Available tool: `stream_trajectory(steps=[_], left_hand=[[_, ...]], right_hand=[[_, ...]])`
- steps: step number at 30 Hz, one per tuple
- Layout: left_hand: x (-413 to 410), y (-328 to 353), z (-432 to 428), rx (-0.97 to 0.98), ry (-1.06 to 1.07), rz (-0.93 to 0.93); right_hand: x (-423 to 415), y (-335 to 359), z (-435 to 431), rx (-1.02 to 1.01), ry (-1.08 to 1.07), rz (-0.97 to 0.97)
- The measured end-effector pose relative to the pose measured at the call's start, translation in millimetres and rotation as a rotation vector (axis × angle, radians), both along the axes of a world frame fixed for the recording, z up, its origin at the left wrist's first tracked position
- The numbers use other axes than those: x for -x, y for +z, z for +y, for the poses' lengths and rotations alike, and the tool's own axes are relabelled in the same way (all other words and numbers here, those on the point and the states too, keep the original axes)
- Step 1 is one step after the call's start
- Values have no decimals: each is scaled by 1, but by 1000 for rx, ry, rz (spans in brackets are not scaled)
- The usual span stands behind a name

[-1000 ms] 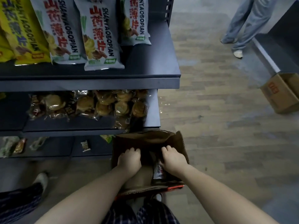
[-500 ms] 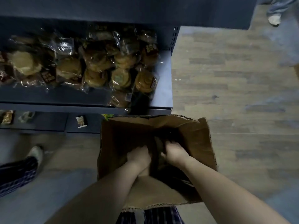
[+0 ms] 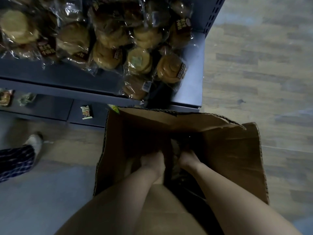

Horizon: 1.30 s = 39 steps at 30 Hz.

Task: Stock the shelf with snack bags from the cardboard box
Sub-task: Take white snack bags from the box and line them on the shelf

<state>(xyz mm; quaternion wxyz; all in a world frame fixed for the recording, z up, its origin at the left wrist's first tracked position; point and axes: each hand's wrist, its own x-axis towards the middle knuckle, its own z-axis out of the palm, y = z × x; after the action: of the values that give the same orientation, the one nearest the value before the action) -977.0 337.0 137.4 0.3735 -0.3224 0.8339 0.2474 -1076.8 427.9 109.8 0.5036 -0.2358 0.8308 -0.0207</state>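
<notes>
— What's at the far left?

— A shoe (image 3: pixel 34 142) and a checked trouser leg (image 3: pixel 15 161) on the floor (image 3: pixel 254 68), well apart from the box. Behind them, a low shelf (image 3: pixel 50 106) carries a few small packets (image 3: pixel 86 112), one lying alone near its front edge.

— And above that?

— The middle shelf (image 3: pixel 194 73), piled with buns in clear wrappers (image 3: pixel 108 39). They reach almost to its right end, and one pack overhangs the front edge just above the box. A second ago the top shelf with the long snack bags was in view; now it is out of the picture, and so are the legs of the person further off.

— Where is the cardboard box (image 3: pixel 228 158)?

— On the floor, against the right end of the shelving, flaps up and open. It fills far more of the view than before.

— The hands?

— Both are inside it, side by side and deeper than half a second ago. The left hand (image 3: pixel 153 161) is down near the middle of the box and the right hand (image 3: pixel 187 159) is just beside it.

— Gripping anything?

— I cannot tell. The fingers of both vanish into the dark bottom of the box.

— And the snack bags?

— Down there, in the box. Only a dim shape shows between the wrists, too dark to make out.
</notes>
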Motion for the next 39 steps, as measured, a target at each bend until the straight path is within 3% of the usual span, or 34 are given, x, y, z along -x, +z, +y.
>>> stream_trajectory(steps=[4, 9, 15, 20, 29, 39], left_hand=[[6, -6, 1, -15, 15, 8], [11, -13, 1, -9, 23, -4], [6, -21, -1, -24, 3, -44], [3, -9, 0, -124, 151, -20], [-2, 46, -8, -128, 255, 10], [3, 137, -26, -254, 443, 179]], right_hand=[[-1, -15, -4, -32, -58, -36], [-8, -27, -10, -128, 76, -15], [-19, -29, -2, -38, -105, 3], [-12, -13, 0, 5, -129, -40], [-1, 56, -5, 33, -347, -44], [16, 161, 8, 13, -362, -220]])
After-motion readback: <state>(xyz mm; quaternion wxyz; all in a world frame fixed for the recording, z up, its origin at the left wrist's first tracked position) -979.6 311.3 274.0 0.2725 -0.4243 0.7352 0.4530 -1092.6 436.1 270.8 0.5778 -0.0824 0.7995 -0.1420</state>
